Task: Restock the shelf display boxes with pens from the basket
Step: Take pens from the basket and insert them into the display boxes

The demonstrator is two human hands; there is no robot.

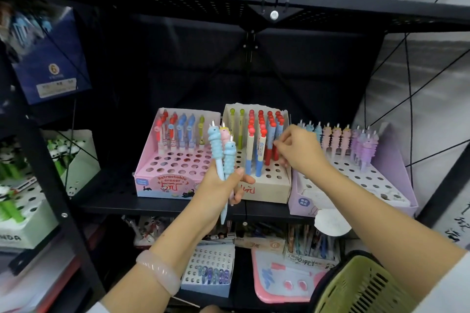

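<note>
Three pens [227, 157] stand bunched in the left hand [220, 187], its fingers curled round their barrels. Just right, the right hand [300, 151] pinches a red-capped pen [274, 146] in the beige display box [267, 190]. Below right sits the basket [361, 287].

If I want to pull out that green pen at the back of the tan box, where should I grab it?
Pinch the green pen near its round top, coming straight down from above. It stands upright in a hole of the tan box, with red-topped pens close on its right, so the top is probably the easiest part to reach.
</note>
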